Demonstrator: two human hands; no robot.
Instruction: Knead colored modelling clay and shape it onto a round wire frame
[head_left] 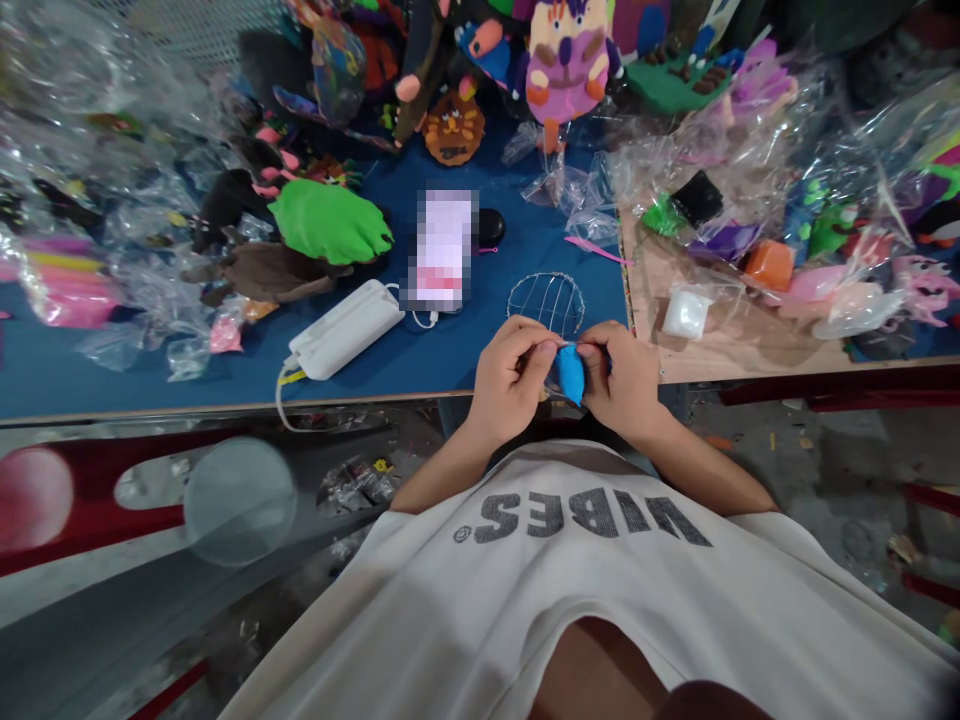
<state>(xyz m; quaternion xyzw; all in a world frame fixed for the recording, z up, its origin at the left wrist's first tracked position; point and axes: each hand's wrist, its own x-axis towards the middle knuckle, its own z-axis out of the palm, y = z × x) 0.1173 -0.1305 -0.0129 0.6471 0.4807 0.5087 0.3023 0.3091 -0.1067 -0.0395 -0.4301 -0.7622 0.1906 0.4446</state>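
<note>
At the table's front edge, my left hand (514, 385) and my right hand (621, 385) are both closed, thumbs and fingertips pinching the top of a small bright blue clay packet (571, 374). The packet seems to be in clear plastic and hangs between the two hands. Just beyond my fingers lies an oval wire frame (546, 303) with crossing wires, on the blue tabletop (502, 350). My hands partly hide its near end.
Left of my hands are a phone (442, 250), a white power bank (349, 328) with a cable, and a green clay shape (330, 222). Clay figures line the back. On the right, a wooden board (690, 365) carries a white clay packet (686, 312) and several coloured ones.
</note>
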